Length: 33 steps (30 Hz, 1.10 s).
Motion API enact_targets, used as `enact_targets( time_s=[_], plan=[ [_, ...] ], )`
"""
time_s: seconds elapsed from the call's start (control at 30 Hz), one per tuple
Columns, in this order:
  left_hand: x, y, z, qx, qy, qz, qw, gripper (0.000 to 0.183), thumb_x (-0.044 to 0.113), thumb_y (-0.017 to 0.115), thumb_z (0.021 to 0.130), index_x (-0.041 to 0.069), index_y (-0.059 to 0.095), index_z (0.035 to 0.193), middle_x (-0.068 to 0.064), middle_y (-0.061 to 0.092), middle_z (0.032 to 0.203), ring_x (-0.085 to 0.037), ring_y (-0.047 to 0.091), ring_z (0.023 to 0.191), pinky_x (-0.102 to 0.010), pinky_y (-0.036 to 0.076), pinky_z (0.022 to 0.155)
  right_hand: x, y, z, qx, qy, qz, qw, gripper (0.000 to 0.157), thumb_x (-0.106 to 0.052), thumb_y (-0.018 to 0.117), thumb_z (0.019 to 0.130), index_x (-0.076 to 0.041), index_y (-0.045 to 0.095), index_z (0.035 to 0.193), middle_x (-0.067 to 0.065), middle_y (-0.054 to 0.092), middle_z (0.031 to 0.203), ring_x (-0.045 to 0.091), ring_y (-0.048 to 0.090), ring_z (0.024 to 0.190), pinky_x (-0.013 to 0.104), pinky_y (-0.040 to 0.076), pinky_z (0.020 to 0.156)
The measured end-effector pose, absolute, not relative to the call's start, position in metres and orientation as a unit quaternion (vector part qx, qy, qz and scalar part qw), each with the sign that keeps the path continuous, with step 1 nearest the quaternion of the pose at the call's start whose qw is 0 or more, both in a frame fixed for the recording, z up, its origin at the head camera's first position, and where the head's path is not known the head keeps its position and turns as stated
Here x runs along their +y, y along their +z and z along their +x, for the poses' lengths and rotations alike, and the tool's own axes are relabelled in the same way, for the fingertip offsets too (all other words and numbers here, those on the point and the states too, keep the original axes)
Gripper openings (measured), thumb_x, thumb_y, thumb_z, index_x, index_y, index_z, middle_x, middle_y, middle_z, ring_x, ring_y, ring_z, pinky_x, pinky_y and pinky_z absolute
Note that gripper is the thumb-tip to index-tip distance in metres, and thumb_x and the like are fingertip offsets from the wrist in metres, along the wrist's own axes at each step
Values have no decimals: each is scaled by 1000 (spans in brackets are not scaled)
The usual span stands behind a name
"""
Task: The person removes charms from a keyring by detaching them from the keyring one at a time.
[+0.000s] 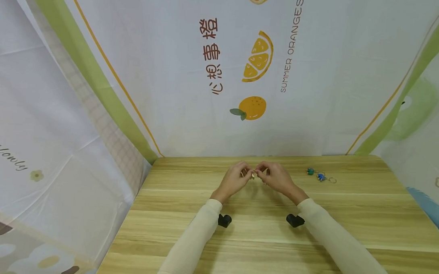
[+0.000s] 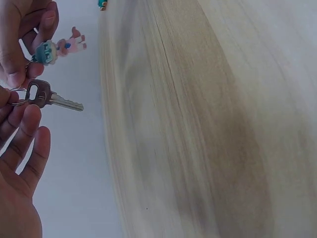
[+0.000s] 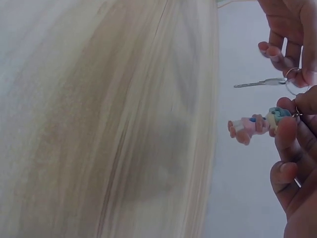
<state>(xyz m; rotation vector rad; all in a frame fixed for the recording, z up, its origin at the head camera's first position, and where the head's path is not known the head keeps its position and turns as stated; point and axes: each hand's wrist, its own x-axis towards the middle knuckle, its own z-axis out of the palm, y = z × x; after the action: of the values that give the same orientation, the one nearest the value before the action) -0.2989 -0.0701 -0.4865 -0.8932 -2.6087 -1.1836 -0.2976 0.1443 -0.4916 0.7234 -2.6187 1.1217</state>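
Note:
In the head view, my left hand (image 1: 235, 178) and right hand (image 1: 275, 177) meet above the table with their fingertips almost together. My left hand pinches a thin metal ring (image 2: 19, 103) from which a key (image 2: 64, 102) with a dark head sticks out. Between the fingers of my right hand (image 3: 302, 163) is a small figurine keychain (image 3: 257, 124), pink and white with a teal top. A ring (image 3: 297, 89) spans the gap between both hands' fingertips. Whether the keychain's own loop is linked to the key's ring cannot be made out.
On the wooden table (image 1: 252, 251), right of my hands, lie a green keychain (image 1: 310, 171) and a blue keychain (image 1: 321, 177) with a ring. A white cloth (image 1: 191, 124) printed with oranges hangs behind the table's far edge. More printed cloth (image 1: 70, 148) hangs at the left.

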Motion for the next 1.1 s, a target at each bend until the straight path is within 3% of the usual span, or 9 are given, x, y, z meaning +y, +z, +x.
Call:
enact_targets(
  time_s=[0.37, 0.67, 1.1],
  plan=[
    [-74, -489, -302, -865, -390, -303, 84, 16, 21, 61, 111, 11, 73, 110, -2, 70, 103, -11, 64, 84, -25, 57, 78, 145, -493, -299, -883, 389, 248, 91, 13, -20, 67, 107, -10, 76, 108, 3, 76, 95, 4, 60, 56, 26, 50, 50],
    [-79, -489, -301, -871, -382, -303, 61, 19, 20, 61, 111, 8, 75, 115, -6, 71, 108, -16, 66, 90, -27, 58, 82, 145, -492, -300, -887, 387, 238, 82, 14, -21, 68, 107, -11, 76, 110, 4, 77, 95, 6, 60, 56, 27, 49, 49],
    [-75, -484, -302, -873, -394, -286, 39, 25, 30, 58, 112, 12, 75, 114, -1, 71, 109, -12, 62, 90, -28, 56, 81, 141, -489, -300, -888, 373, 249, 100, 12, -21, 71, 105, -12, 77, 108, 2, 77, 92, 4, 57, 53, 26, 45, 48]
  ],
)
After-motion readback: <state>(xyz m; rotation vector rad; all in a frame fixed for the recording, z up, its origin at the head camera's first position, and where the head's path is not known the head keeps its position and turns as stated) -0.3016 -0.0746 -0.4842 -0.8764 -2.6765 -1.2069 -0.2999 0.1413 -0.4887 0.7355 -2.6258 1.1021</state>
